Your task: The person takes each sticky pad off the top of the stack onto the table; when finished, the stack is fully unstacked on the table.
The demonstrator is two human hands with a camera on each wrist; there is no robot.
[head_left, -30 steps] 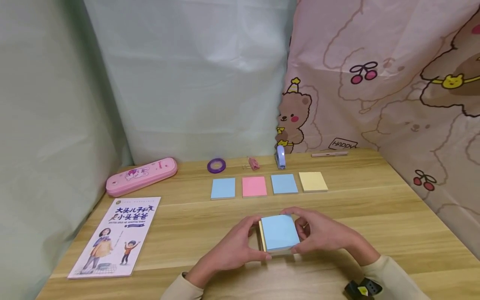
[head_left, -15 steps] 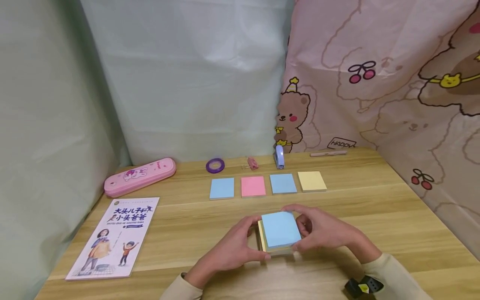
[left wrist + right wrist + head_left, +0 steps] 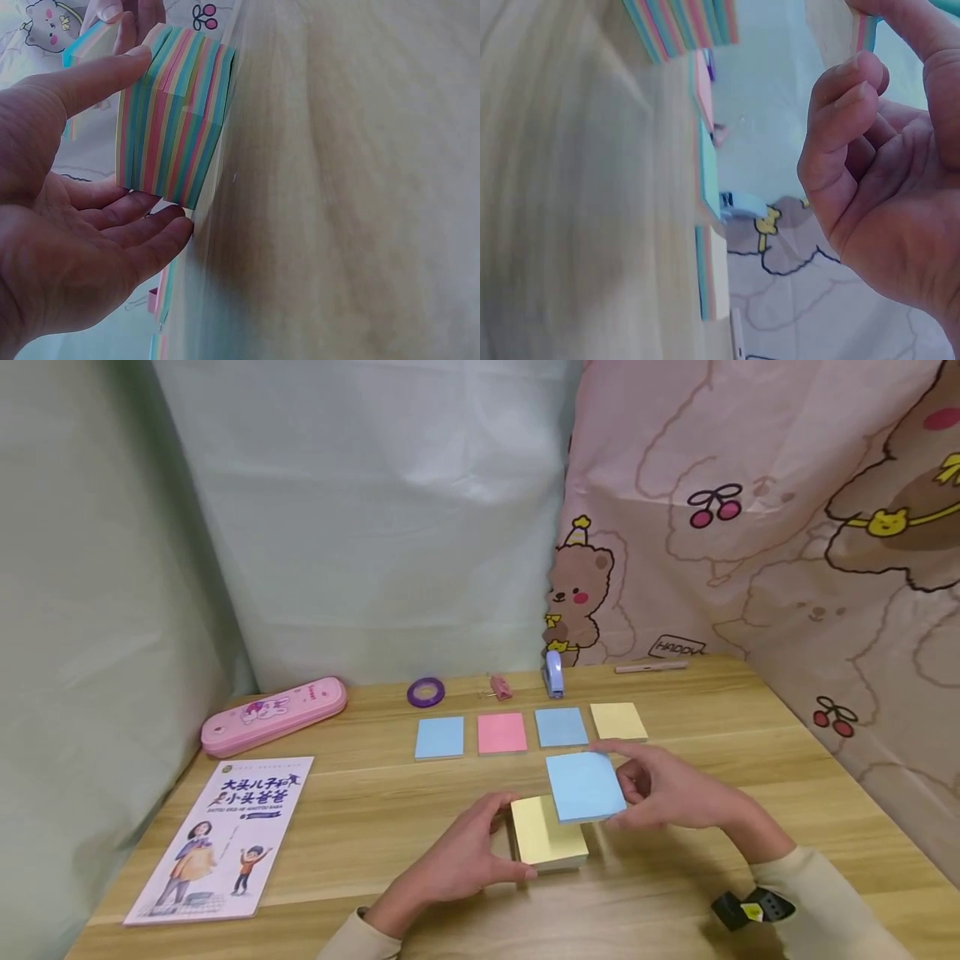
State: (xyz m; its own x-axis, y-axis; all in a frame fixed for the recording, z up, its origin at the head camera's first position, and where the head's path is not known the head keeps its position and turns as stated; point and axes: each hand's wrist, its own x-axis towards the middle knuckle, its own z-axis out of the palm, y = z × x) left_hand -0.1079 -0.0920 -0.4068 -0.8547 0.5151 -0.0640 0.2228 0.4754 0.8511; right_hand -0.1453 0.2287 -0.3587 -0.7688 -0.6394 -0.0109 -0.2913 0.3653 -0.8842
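The sticky-note block [image 3: 547,843] stood on the wooden table [image 3: 750,827], its top sheet yellow and its sides striped in many colours. The left hand [image 3: 457,860] lay against the block's left side, thumb laid along its far upper edge and fingers stretched almost straight at its near lower edge, steadying it rather than curling round it; the left wrist view showed those fingers [image 3: 142,240] lying loosely open beneath the striped side [image 3: 176,127]. Just right of the block and a little above it, the right hand [image 3: 675,789] pinched a thin blue-topped wad of notes [image 3: 585,787] by its right edge, thumb on top and fingers curled under. That wad hung tilted over the block's far right corner, lifted clear of the yellow sheet. In the right wrist view the curled fingers [image 3: 847,97] held the wad's edge at the top of the frame. Beyond the block, four small note pads lay in a row: blue [image 3: 439,737], pink [image 3: 501,732], blue [image 3: 561,727] and yellow [image 3: 618,721]. Farther beyond the block were a purple tape roll [image 3: 425,692], a pink clip [image 3: 499,687] and a small blue stapler [image 3: 553,673]. Well to the block's left lay a picture book [image 3: 225,835], with a pink pencil case [image 3: 273,716] beyond it.
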